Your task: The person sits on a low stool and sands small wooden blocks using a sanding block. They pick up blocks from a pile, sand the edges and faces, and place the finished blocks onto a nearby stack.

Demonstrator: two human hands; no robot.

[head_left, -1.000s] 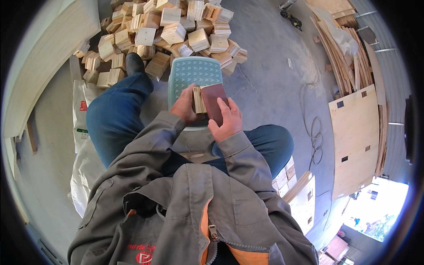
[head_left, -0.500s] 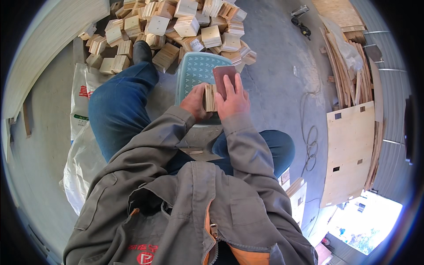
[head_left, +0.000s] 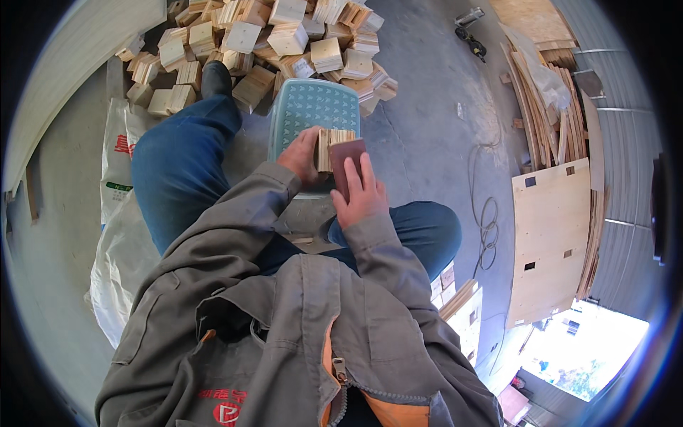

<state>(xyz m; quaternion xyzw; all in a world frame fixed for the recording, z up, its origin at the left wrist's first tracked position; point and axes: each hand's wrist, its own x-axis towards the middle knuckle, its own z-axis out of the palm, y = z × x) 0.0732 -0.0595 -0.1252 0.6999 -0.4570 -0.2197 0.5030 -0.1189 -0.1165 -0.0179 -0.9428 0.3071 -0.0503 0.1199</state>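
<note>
A heap of pale wooden blocks (head_left: 277, 43) lies just beyond the teal plastic stool (head_left: 307, 107). Over the stool's near edge, the left hand (head_left: 302, 155) grasps a small wooden block (head_left: 333, 146) upright. The right hand (head_left: 359, 196) presses a reddish-brown sanding pad (head_left: 346, 162) flat against that block's right side, fingers clasped over it.

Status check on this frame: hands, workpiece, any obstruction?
Left hand grips wood block over teal stool. Right hand presses reddish-brown sanding pad against the block. Nothing between hands; block pile ahead.
</note>
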